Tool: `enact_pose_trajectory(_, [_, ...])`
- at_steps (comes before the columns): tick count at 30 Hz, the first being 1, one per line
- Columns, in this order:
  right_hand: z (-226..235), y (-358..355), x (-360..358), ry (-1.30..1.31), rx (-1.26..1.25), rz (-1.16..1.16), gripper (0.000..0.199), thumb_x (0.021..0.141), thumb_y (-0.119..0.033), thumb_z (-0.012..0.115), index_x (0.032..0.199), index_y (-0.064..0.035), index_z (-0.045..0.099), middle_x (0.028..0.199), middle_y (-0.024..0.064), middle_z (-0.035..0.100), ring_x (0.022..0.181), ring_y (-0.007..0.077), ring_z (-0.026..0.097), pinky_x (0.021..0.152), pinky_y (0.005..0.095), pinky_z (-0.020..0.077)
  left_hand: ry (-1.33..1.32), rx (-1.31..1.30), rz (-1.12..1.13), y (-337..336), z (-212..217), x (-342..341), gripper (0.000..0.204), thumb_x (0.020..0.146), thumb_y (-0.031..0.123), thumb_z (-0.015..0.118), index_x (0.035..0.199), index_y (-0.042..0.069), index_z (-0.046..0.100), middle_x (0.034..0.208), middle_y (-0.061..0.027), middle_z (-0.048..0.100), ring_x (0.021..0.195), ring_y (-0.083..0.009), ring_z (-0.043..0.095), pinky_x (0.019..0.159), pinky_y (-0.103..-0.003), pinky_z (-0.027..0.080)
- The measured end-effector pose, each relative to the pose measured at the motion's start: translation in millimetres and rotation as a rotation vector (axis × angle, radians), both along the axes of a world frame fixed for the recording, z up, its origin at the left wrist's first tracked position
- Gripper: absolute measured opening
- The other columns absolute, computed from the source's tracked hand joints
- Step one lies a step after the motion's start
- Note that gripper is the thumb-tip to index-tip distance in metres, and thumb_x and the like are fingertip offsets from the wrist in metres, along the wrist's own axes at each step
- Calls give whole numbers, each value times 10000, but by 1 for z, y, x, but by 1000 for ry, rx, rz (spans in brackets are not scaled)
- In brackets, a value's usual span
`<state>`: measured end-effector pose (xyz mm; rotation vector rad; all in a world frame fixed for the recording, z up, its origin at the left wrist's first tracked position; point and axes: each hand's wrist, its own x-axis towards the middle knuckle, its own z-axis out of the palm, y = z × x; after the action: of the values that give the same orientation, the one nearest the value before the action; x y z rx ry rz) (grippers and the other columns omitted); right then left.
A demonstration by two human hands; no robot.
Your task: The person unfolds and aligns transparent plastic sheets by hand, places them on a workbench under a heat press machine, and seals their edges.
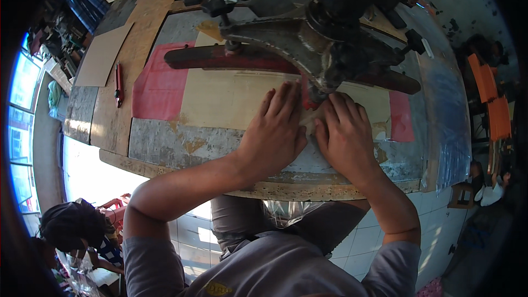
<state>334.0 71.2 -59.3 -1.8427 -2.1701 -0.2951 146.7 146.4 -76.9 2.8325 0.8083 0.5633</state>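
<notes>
My left hand (273, 132) lies on a pale yellowish sheet (214, 102), fingers stretched forward toward a long red bar (247, 61). Close beside it, my right hand (347, 132) rests with its fingers extended, just right of the red tip (309, 102) under a dark metal press head (324, 33). Between the two thumbs a small pale, thin piece (309, 118) shows in part; its kind I cannot make out. Pink sheet (159, 80) borders the pale sheet on the left, and another pink patch (401, 115) on the right.
A red utility knife (118, 85) lies on the wooden board at left, near brown cardboard (104, 55). Clear plastic sheeting (448, 126) hangs over the right table edge. Black knobs (219, 4) stick up from the press. Another person (77, 225) is at the lower left.
</notes>
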Motion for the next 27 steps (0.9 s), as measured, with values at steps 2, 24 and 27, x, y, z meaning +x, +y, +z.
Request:
enact_pose_trajectory(2, [-1, 0, 1, 1, 2, -4, 510, 930, -199, 656, 1336, 105, 597, 1410, 219, 583, 1229, 319, 594, 1000, 440, 475, 34, 27, 15, 1, 0, 1, 587, 960, 264, 570, 1393, -128, 503, 1501, -319, 444, 1457, -435, 392, 1220, -520, 317])
enact_pose_trajectory(24, [-1, 2, 5, 113, 33, 8, 474, 945, -154, 645, 1332, 115, 594, 1329, 217, 601, 1203, 342, 600, 987, 436, 510, -12, -6, 3, 1, 6, 3, 476, 966, 246, 574, 1293, -99, 565, 1419, -309, 501, 1393, -450, 433, 1181, -530, 346])
enact_pose_trajectory(27, [-2, 2, 5, 125, 38, 10, 468, 937, -146, 654, 1321, 116, 596, 1321, 216, 599, 1200, 343, 598, 981, 435, 514, -24, 3, 3, 1, 5, 4, 485, 971, 250, 566, 1301, -106, 562, 1417, -311, 507, 1394, -448, 433, 1183, -528, 341])
